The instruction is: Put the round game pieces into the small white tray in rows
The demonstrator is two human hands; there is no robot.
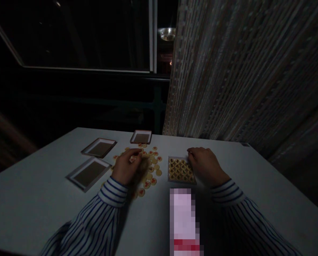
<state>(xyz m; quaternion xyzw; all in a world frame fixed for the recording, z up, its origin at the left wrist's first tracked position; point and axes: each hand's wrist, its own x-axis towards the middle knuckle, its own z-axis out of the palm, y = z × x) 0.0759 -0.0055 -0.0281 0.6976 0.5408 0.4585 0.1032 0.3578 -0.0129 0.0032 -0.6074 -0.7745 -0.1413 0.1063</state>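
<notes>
My left hand (127,167) is over the left part of a loose heap of round Chinese chess pieces (153,181), its fingers curled in towards the thumb. Whether a piece is between those fingers cannot be made out. Some pieces show red characters, some dark ones, others a plain face. Right of the heap lies a small square tray (181,184) filled with rows of pieces bearing dark characters. Against that tray's right edge rests my right hand (208,165), fingers bent and closed; what they hold, if anything, is hidden.
Three shallow trays without pieces stand on the white table (41,181): a grey-rimmed tray (89,172) at left, a brown-rimmed tray (98,147) behind it, another tray (141,137) at the far edge. A string curtain (214,71) hangs behind right. A pixelated patch (184,217) covers the near middle.
</notes>
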